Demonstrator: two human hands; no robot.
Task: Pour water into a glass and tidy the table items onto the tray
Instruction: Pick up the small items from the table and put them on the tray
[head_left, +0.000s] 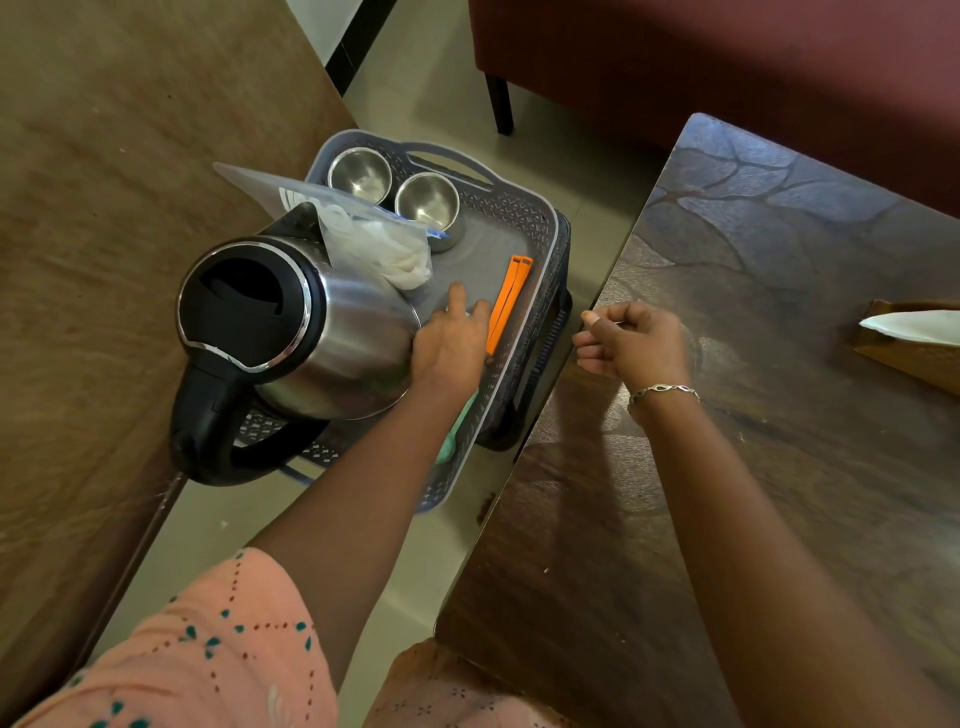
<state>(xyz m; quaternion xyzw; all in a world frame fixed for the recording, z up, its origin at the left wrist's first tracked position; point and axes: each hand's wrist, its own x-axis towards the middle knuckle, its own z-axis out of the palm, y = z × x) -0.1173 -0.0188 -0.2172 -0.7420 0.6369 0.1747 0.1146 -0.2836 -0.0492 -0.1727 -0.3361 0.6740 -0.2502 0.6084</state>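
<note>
A grey perforated tray (540, 228) stands on a dark stool between two surfaces. In it are a steel electric kettle (332, 332) with a black lid and handle, two steel cups (361, 174) (427, 201), a clear zip bag (374, 234) and an orange clip (506, 301). My left hand (451, 344) lies palm down on the tray floor between kettle and clip, its index finger stretched forward. A teal item (457, 431) shows partly under that forearm. Over the dark table's edge, my right hand (631, 340) has curled fingers that seem to pinch something thin and pale.
The dark patterned table (753, 467) fills the right side, with a tissue box (914, 338) at its far right. A brown surface (104, 260) lies to the left. A red sofa (727, 67) stands behind, with pale floor showing between the pieces.
</note>
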